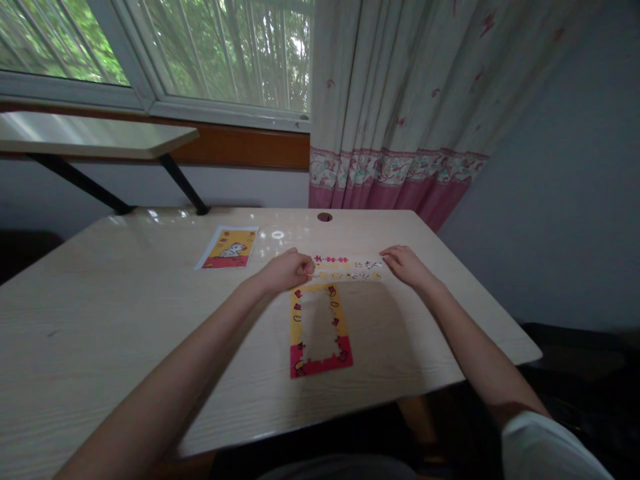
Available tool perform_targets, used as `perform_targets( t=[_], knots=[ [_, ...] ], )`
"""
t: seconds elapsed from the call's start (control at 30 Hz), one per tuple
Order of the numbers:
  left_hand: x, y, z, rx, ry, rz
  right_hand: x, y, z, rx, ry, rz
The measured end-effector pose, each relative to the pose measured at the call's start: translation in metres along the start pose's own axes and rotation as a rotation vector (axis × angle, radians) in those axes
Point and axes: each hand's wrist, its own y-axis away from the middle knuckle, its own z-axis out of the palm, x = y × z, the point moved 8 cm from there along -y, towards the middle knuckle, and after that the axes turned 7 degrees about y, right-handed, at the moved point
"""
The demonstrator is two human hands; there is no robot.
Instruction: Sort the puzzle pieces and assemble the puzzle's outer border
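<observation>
A jigsaw puzzle border (322,366), yellow above and red below, lies joined as a frame with bare table inside it. Beyond its far edge, loose puzzle pieces (345,275) are laid out in rows, red, yellow, and white with black. My left hand (290,271) is closed at the left end of these rows, and a small yellow puzzle piece (312,275) shows at its fingertips. At the right end, my right hand (406,265) has its fingers bent together beside the white-and-black pieces; whatever is between them is too small to make out.
A printed picture sheet (230,249) with a white animal on yellow and red lies on the table (150,313) to the left. A raised shelf (100,137) stands at the back left. The table has a cable hole (325,217) near its back edge, before the curtain (380,133).
</observation>
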Motion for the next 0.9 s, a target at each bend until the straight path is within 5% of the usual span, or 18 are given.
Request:
perform_targets(
  t=[0.1, 0.2, 0.4, 0.9],
  knots=[
    [0.005, 0.004, -0.006, 0.066, 0.159, -0.016, -0.032, 0.000, -0.014, 0.104, -0.071, -0.065],
    [0.004, 0.012, -0.005, 0.132, 0.552, -0.086, -0.082, 0.005, -0.024, 0.199, -0.179, -0.174],
    [0.004, 0.038, 0.021, 0.118, 1.008, -0.274, -0.172, 0.024, -0.028, 0.306, -0.340, -0.363],
    [0.014, 0.054, 0.040, 0.094, 1.256, -0.329, -0.194, 0.042, -0.029, 0.365, -0.307, -0.486]
  ],
)
